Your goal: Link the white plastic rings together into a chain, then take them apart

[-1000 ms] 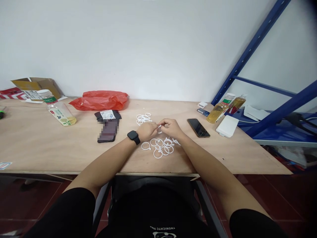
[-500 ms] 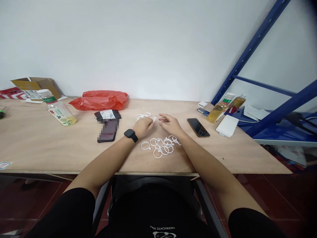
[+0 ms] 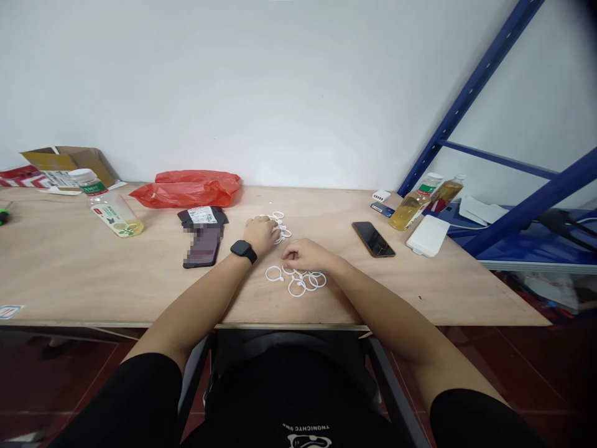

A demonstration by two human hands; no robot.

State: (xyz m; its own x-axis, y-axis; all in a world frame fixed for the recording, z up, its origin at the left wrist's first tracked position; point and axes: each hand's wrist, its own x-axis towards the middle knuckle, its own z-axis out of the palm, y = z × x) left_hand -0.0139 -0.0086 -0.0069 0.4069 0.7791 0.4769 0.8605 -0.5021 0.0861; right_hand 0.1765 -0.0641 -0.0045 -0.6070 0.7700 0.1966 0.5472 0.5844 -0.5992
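Thin white plastic rings, each with a small tab, lie in two groups on the wooden table. My left hand point(image 3: 262, 233), with a black watch point(image 3: 243, 249) on its wrist, lies over the far rings point(image 3: 282, 234). Its fingers are loosely spread, with nothing seen gripped in them. Closer to me, my right hand point(image 3: 306, 254) has curled its fingers down at the far edge of the near rings point(image 3: 297, 287). A ring edge shows at its fingertips, partly covered by the hand. One ring point(image 3: 273, 274) lies at the left of the near group.
Left of my hands are a dark blurred-out item point(image 3: 204, 244), a red plastic bag point(image 3: 189, 189) and a tilted bottle point(image 3: 114, 213). On the right lie a phone point(image 3: 373, 239), a white case point(image 3: 428, 236) and a bottle of yellow drink point(image 3: 415, 204). A blue rack point(image 3: 471, 93) stands beyond.
My right hand has drawn back toward me to the near rings and curled its fingers. My left hand has shifted slightly left, and more rings show in the far group.
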